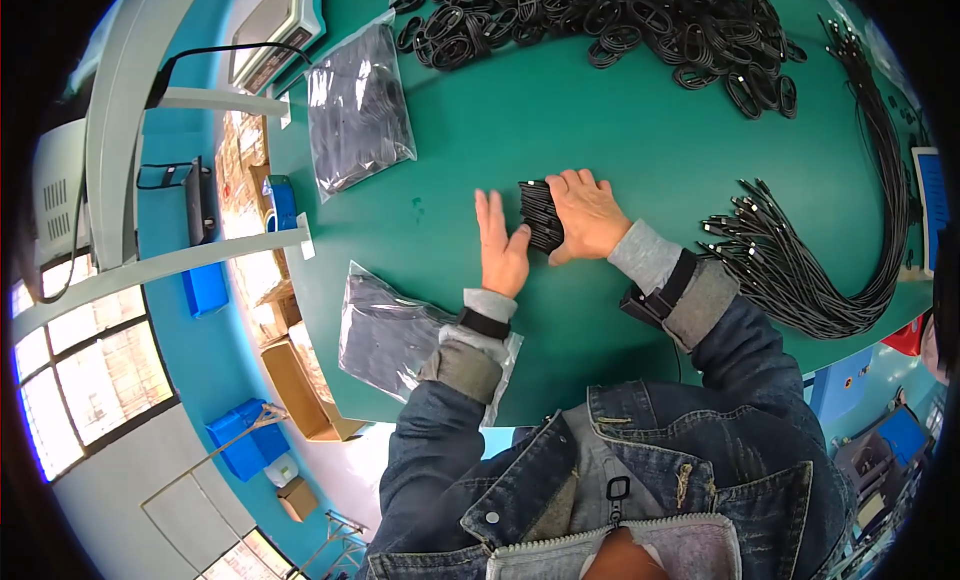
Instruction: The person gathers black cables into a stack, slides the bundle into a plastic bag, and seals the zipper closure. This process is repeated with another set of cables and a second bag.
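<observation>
A compact row of coiled black cables (541,216) lies on the green table in front of me, between my two hands. On its left side is my left hand (503,250), open, with its fingers stretched out and its thumb tip by the row's near left edge. My right hand (590,218) rests against the row's right side, fingers extended rather than curled round it. It covers part of that side. A clear plastic bag of black cables (385,335) lies close to my left forearm, which partly overlaps it.
A second filled clear bag (360,110) sits at the far left. Many coiled black cables (690,30) are heaped along the back. A long bundle of loose cables (850,305) curves down the right side. A grey frame (180,252) reaches the table's left edge (300,270).
</observation>
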The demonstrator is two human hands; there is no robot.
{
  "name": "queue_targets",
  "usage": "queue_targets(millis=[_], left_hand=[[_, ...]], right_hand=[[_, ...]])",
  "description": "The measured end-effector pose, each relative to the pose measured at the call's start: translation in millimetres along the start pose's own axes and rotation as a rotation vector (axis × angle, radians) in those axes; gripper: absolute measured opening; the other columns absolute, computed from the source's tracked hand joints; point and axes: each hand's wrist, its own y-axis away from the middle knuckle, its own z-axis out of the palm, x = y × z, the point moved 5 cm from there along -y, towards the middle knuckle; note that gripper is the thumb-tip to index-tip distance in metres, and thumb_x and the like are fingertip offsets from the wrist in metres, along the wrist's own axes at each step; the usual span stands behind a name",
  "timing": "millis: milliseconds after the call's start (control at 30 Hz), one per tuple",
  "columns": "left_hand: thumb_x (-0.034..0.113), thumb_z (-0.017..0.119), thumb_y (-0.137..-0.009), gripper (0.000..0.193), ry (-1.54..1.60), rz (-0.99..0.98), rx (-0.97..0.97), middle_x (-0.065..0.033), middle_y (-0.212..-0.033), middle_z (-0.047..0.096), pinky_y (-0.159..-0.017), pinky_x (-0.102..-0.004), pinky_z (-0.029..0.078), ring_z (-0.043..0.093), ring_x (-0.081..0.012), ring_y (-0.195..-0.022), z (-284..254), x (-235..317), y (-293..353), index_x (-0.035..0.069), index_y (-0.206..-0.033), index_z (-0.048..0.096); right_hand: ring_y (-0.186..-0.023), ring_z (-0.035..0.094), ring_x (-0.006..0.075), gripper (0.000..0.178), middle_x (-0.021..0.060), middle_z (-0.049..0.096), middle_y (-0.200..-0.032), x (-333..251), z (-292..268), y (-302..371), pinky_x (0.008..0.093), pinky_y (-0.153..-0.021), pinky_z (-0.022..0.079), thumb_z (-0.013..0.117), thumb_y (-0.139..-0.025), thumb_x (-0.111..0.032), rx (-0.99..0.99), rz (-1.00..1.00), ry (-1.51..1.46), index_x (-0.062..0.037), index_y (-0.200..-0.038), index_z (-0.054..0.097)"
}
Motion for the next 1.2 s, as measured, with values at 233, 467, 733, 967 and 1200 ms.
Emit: queue_targets(millis=[233, 467, 733, 967, 1200], left_hand=[[0.016, 0.039, -0.090, 0.049, -0.016, 0.160, -0.302, -0.0198, -0.141, 0.025, -0.107, -0.0336, 0.016, 0.019, -0.0317, -0.133, 16.4, 5.7, -33.1, 0.002, -0.135, 0.029], [0.027, 0.035, -0.091, 0.052, -0.148, 0.279, -0.274, -0.0169, -0.141, 0.027, -0.106, -0.0446, 0.015, 0.023, -0.0298, -0.132, 23.7, -3.5, -36.0, 0.008, -0.138, 0.025], [0.029, 0.041, -0.089, 0.053, -0.291, 0.114, -0.291, -0.0177, -0.137, 0.033, -0.105, -0.0457, 0.019, 0.029, -0.0319, -0.128, 2.9, -12.0, -19.6, 0.002, -0.133, 0.031], [0.029, 0.070, -0.068, 0.057, -0.456, 0.269, 0.084, -0.0146, -0.110, 0.050, -0.085, -0.0432, 0.034, 0.047, -0.0313, -0.100, -110.9, 31.8, 158.1, 0.002, -0.113, 0.047], [0.025, 0.074, -0.063, 0.055, -0.682, -0.025, 0.134, -0.0118, -0.100, 0.052, -0.079, -0.0399, 0.037, 0.051, -0.0283, -0.092, -143.7, -34.8, 293.1, 0.003, -0.107, 0.049]], right_hand=[[-0.112, 0.039, 0.0355, 0.105, 0.0202, 0.041, -0.119, 5.8, 2.7, -0.5, 0.0461, -0.091, 0.035, 0.081, -0.043, -0.038, 0.164, -0.117, 0.017, 0.0056, -0.125, 0.031], [-0.120, 0.031, 0.0407, 0.102, 0.0262, 0.031, -0.128, -3.2, 25.5, 18.8, 0.0451, -0.098, 0.032, 0.078, -0.052, -0.030, 0.439, -0.191, -0.227, 0.0062, -0.130, 0.024], [-0.106, 0.041, 0.0394, 0.089, 0.0236, 0.040, -0.115, -31.5, 36.3, 14.8, 0.0432, -0.092, 0.037, 0.076, -0.056, -0.023, 0.422, -0.071, -0.093, 0.0045, -0.125, 0.028], [-0.099, 0.044, 0.0388, 0.078, 0.0229, 0.045, -0.106, -23.6, 48.6, 58.6, 0.0428, -0.087, 0.039, 0.072, -0.060, -0.018, 0.457, 0.055, -0.012, 0.0028, -0.123, 0.032], [-0.098, 0.051, 0.0189, 0.069, 0.0107, 0.052, -0.108, -79.8, 100.0, 157.4, 0.0306, -0.085, 0.043, 0.070, -0.061, -0.014, -0.069, 0.235, -1.103, 0.0014, -0.121, 0.040]])
